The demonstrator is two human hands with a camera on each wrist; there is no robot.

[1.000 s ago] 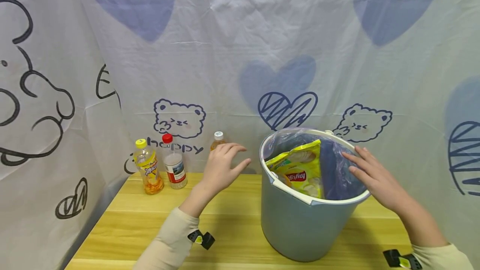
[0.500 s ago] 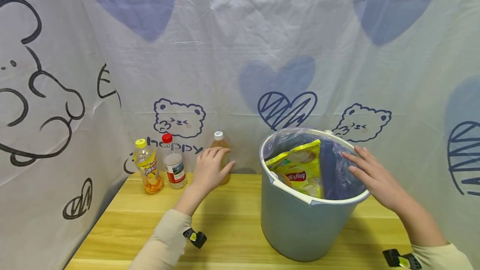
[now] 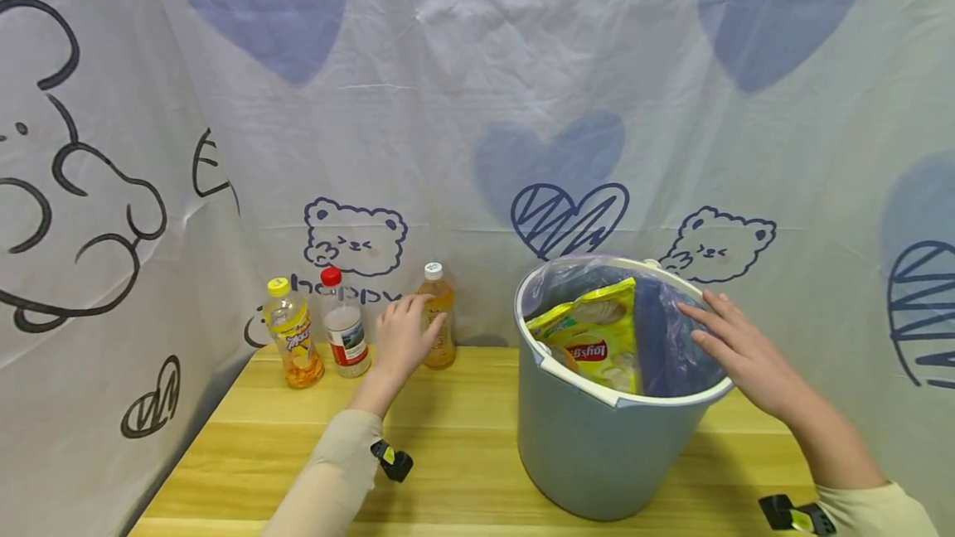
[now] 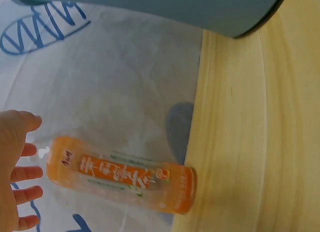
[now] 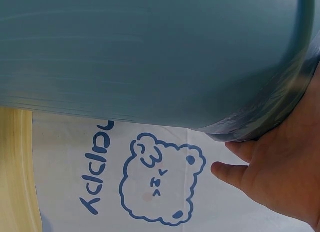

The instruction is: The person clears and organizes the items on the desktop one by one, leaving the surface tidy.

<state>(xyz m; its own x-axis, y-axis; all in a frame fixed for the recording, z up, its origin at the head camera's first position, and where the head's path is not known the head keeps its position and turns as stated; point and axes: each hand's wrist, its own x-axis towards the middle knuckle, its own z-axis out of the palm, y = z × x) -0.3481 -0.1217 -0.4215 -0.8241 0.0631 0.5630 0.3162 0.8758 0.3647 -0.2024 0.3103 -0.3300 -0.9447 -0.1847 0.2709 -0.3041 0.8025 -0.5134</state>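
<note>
My left hand [image 3: 403, 336], its fingers spread and holding nothing, is just in front of an orange drink bottle [image 3: 442, 313] with a white cap. The left wrist view shows that bottle [image 4: 122, 174] standing apart from the fingertips. On the right, my right hand [image 3: 749, 355] rests over the rim of a grey bin [image 3: 589, 437], fingers extended across the edge. A clear plastic liner [image 3: 671, 338] lines the bin, and a yellow Lay's chip bag [image 3: 597, 338] sticks up inside it. In the right wrist view the bin wall [image 5: 125, 57] hides part of the right hand's fingers.
A yellow-capped bottle [image 3: 296, 334] and a red-capped clear bottle [image 3: 346, 326] stand upright at the back left of the wooden table [image 3: 448, 446]. A printed cloth [image 3: 462, 147] hangs behind the table and along its left side.
My left hand has moved left, from beside the bin to in front of the orange bottle, uncovering more of it. My right hand has stayed on the bin's rim.
</note>
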